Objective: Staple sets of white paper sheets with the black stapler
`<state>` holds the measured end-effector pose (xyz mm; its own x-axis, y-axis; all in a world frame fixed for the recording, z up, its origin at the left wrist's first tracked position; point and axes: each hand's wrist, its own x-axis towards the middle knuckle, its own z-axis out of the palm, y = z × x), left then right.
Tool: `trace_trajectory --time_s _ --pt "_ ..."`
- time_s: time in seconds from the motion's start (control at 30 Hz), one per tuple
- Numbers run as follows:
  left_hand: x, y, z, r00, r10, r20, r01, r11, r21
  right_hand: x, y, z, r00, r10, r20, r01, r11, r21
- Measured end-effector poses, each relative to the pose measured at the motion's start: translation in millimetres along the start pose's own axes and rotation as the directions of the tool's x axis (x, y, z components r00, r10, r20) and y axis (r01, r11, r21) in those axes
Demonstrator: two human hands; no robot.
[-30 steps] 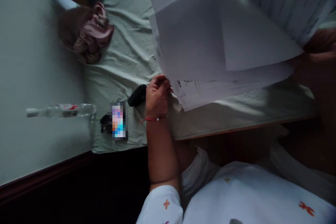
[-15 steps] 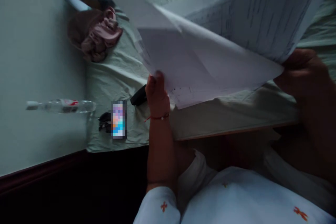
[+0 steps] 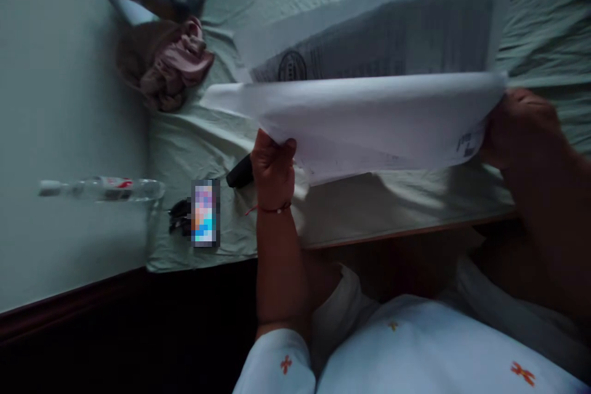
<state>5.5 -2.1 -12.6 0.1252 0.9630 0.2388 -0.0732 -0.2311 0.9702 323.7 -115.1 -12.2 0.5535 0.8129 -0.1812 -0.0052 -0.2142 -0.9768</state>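
Note:
A large printed paper sheet (image 3: 369, 120) is held up in front of me, its near part curled over along a long bend. Behind the bend, blurred print and a round dark stamp-like mark show on the far part (image 3: 360, 37). My left hand (image 3: 273, 163), with a thin red string bracelet at the wrist, pinches the lower left edge between thumb and fingers. At the right end, my right hand (image 3: 519, 126) grips the paper; its fingers are partly hidden in shadow. Whether there is one sheet or more, I cannot tell.
A pale green sheet (image 3: 341, 215) covers the bed-like surface. To the left lie a phone (image 3: 204, 213) with its screen lit, dark cables (image 3: 180, 217), a black object (image 3: 240, 172) partly behind my left hand, a clear bottle (image 3: 101, 189) and crumpled pink cloth (image 3: 178, 68).
The paper's upper part has come down and its diagonal fold has become a nearly level bend. My right hand has shifted slightly left. Both hands keep their hold.

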Motion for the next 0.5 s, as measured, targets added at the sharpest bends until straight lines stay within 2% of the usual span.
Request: trace_trajectory --time_s 0.07,0.13,0.2,0.27,0.33,0.4,0.5 --pt "1.5 0.2 -0.6 0.999 -0.046 0.012 0.046 0.999 0.003 1.4 3.1 -2.9 0.995 0.088 0.048 -0.092 0.992 0.084" --pt "2.2 0.8 -1.6 0.992 -0.118 0.039 0.118 0.993 -0.001 1.4 3.0 -5.9 0.990 0.110 0.088 -0.119 0.987 0.107" --pt "0.9 2.7 -2.2 0.974 -0.207 0.088 0.209 0.978 -0.005 0.5 -1.1 -7.5 0.995 0.052 0.085 -0.058 0.995 0.076" --pt "-2.2 5.6 -1.5 0.951 -0.274 0.140 0.275 0.961 0.012 -0.6 -7.7 -6.9 1.000 -0.011 0.029 0.009 0.998 0.062" --pt "-6.2 8.3 0.6 0.940 -0.291 0.177 0.291 0.956 0.028 -1.2 -13.8 -4.6 0.999 -0.007 -0.045 0.010 0.998 0.065" --pt "-9.2 8.9 2.8 0.939 -0.282 0.197 0.284 0.959 0.020 -1.0 -16.6 -2.5 0.992 0.081 -0.093 -0.075 0.995 0.061" --pt "-9.8 3.5 2.4 0.946 -0.247 0.212 0.264 0.963 -0.058 0.8 -13.4 -2.7 0.982 0.176 -0.070 -0.168 0.980 0.102"
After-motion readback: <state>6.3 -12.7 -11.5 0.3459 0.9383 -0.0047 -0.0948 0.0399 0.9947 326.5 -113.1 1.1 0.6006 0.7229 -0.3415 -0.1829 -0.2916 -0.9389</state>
